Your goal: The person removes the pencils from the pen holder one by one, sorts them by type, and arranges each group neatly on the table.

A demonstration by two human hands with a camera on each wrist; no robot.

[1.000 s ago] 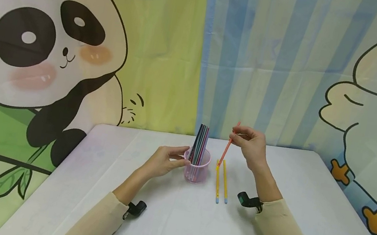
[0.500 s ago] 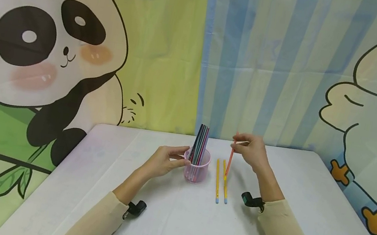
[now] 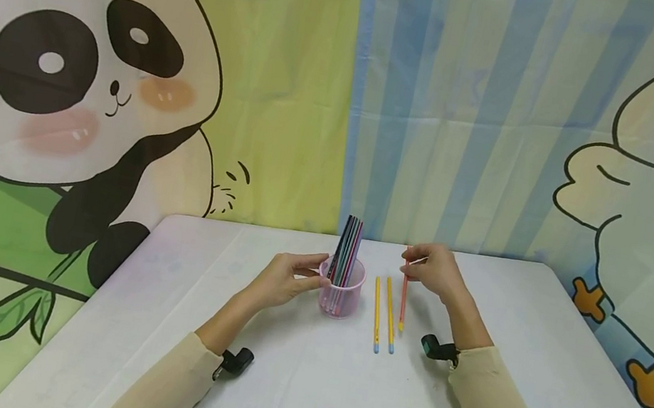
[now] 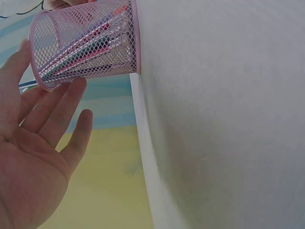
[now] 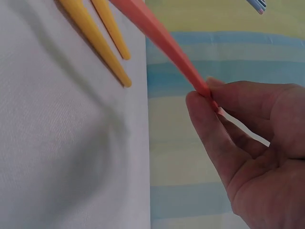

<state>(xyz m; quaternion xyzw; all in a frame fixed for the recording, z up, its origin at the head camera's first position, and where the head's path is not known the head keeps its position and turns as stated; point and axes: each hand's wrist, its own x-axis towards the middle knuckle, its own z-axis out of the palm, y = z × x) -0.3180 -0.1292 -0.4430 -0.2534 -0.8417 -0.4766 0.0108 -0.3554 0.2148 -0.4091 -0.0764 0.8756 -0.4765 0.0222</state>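
Observation:
My left hand [image 3: 283, 282] holds the left side of a pink mesh pencil cup [image 3: 348, 307], thumb and fingers at its rim. Several dark and coloured pencils [image 3: 346, 251] lean inside the cup, also seen through its mesh in the left wrist view. To the right, my right hand [image 3: 437, 274] pinches a coral-red pencil [image 3: 403, 302] near its upper end, between thumb and fingertips. That pencil slants down, its yellowish lower end close over the table. Just left of it, two yellow pencils [image 3: 377, 313] with blue ends lie side by side.
A white cloth covers the table [image 3: 295, 394], whose far edge meets a printed curtain [image 3: 447, 108] with a panda and stripes. Small black wrist cameras [image 3: 238, 361] sit on both sleeves.
My right hand has moved down and slightly right with the coral-red pencil, from above the left yellow pencil to the right of both. The left hand and cup have stayed put.

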